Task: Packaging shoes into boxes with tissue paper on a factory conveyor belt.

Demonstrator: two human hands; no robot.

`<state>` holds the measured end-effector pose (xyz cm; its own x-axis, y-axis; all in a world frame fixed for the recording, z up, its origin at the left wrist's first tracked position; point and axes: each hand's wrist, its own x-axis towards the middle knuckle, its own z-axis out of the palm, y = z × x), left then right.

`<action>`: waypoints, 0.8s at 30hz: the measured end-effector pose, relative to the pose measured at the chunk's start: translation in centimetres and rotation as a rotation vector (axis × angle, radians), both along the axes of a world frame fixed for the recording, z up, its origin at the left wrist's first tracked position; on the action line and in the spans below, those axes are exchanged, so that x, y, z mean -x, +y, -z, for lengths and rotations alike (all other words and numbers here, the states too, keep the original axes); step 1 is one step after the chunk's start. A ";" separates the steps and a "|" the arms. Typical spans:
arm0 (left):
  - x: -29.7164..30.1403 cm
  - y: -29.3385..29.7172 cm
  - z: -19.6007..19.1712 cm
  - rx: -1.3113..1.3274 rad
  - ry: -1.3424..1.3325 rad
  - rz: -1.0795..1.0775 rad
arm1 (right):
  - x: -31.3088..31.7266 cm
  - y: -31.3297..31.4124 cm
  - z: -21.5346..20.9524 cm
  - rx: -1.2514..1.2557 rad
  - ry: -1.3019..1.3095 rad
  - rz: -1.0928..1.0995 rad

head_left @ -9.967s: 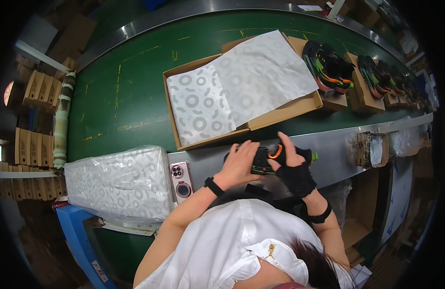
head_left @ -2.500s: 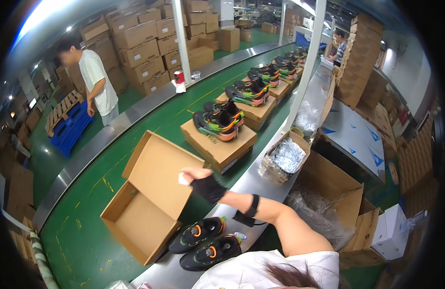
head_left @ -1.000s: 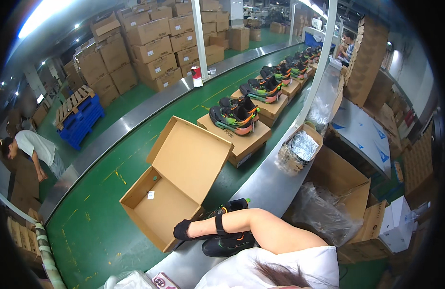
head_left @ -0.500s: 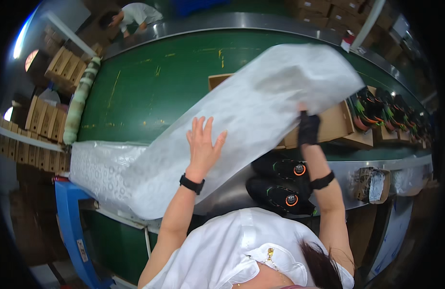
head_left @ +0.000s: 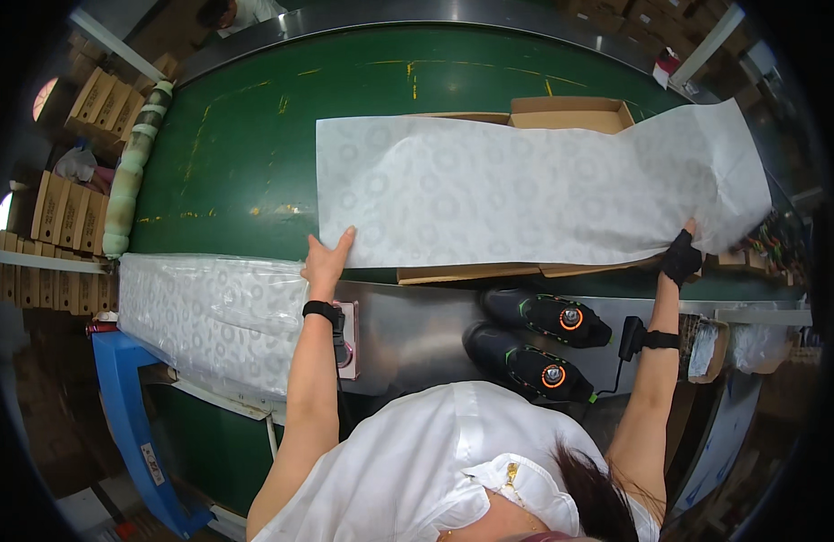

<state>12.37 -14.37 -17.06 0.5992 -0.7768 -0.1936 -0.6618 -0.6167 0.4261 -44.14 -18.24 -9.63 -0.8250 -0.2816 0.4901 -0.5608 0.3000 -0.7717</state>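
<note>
I have the wide sheet of white patterned tissue paper (head_left: 525, 185) stretched flat over the open brown cardboard box (head_left: 570, 115) on the green conveyor belt. My left hand (head_left: 326, 262) pinches its near-left corner; my right hand (head_left: 681, 257), in a black fingerless glove, grips the near-right edge. The sheet's long axis runs left to right along the belt, its far edge draped beyond the box. I judge an uneven pull could tear or skew it, or let it slide off the box. The pair of black shoes (head_left: 534, 343) waits on the steel worktop (head_left: 417, 325).
</note>
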 end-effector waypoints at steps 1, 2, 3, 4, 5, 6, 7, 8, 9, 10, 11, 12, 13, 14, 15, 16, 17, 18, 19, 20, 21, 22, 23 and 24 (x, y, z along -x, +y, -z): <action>0.3 -0.1 -0.4 -0.041 0.069 0.028 | 0.3 0.6 -1.1 -0.378 -0.203 0.129; 0.6 -0.2 -0.4 -0.082 0.139 0.058 | 0.1 1.5 -1.0 -0.378 -0.203 0.139; 0.7 0.3 0.1 -0.083 0.133 0.054 | -0.4 2.4 -0.5 -0.145 -0.139 -0.181; 1.2 0.8 0.8 0.061 0.303 0.116 | -0.5 3.8 -0.8 0.097 -0.059 -0.483; 1.8 1.2 1.6 0.205 0.474 0.177 | 0.2 5.5 0.4 0.208 -0.303 -0.541; 2.5 1.7 2.7 0.318 0.625 0.133 | -1.1 8.1 0.7 0.058 -0.195 -0.457; 3.6 2.2 2.7 0.377 0.722 0.119 | -5.8 10.4 -2.2 -0.258 0.019 -0.454; 5.0 2.3 2.5 0.438 0.832 0.118 | -5.7 13.2 -1.6 -0.414 0.246 -0.597; 5.8 2.4 2.7 0.436 0.834 0.123 | -6.6 15.9 -1.4 -0.598 0.382 -0.823; 6.7 2.4 2.9 0.487 0.979 0.110 | -8.2 18.3 -1.2 -0.648 0.311 -1.075; 7.3 2.3 3.3 0.535 1.130 0.091 | -9.3 20.7 -0.8 -0.762 0.175 -1.283; 7.8 2.2 3.5 0.531 1.134 0.100 | -9.1 22.9 0.6 -1.303 0.065 -1.306; 8.2 2.2 3.7 0.500 1.125 0.106 | -10.6 23.3 -0.1 -1.573 0.089 -1.296; 8.7 2.3 3.9 0.471 1.114 0.111 | -10.6 24.8 1.2 -1.570 0.087 -1.297; 9.7 2.3 3.1 0.547 1.069 0.073 | -10.5 27.0 3.5 -1.289 0.345 -1.364; 9.8 2.3 3.3 0.550 1.064 0.077 | -11.5 27.4 3.5 -0.985 0.585 -1.401; 9.7 2.3 3.5 0.596 0.923 0.104 | -12.8 26.6 3.7 -0.734 0.738 -1.287; 9.7 2.3 3.6 0.637 0.786 0.131 | -13.4 25.8 3.7 -0.732 0.739 -1.284; 9.8 2.2 3.2 0.640 0.789 0.137 | -13.5 25.2 4.1 -0.753 0.821 -1.319; 9.5 2.2 2.7 0.649 0.634 0.167 | -13.7 24.3 4.2 -0.773 0.904 -1.353; 9.0 2.3 2.3 0.654 0.474 0.193 | -14.5 22.8 3.1 -0.825 0.786 -1.427; 8.5 2.4 1.7 0.654 0.468 0.193 | -15.4 21.1 1.0 -0.874 0.665 -1.501; 8.0 2.5 1.1 0.686 0.398 0.198 | -16.4 19.1 -1.3 -0.855 0.507 -1.584; 7.2 2.7 0.6 0.719 0.324 0.197 | -17.3 17.7 -3.2 -0.887 0.439 -1.535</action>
